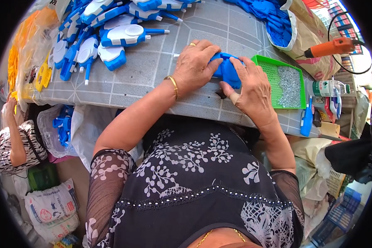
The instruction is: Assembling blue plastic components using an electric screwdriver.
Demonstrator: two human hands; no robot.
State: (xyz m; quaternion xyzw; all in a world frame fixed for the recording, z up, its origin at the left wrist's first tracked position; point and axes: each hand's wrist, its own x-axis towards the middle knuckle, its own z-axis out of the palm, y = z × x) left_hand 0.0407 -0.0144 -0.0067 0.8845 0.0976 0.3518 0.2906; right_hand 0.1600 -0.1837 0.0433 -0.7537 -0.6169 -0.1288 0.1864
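At the table, a blue plastic casing [229,74] is held between my two hands. My left hand [197,65], wearing a ring and a bangle, is closed around its left end, and a thin white tip pokes out beyond that hand. On the other end, my right hand [254,89] grips with fingers on top and thumb at the near side. A small dark piece [220,94] lies below the casing. Just right of my right hand sits a green tray [303,89] with many small silvery screws [290,87]. The casing's underside is hidden.
A heap of blue-and-white plastic devices [122,35] covers the far left. Blue parts [279,29] fill a sack at the far right. An orange electric screwdriver [328,47] hangs nearby, beside a bottle [330,88] and a blue device [306,120]. Another person's arm [15,136] is at left.
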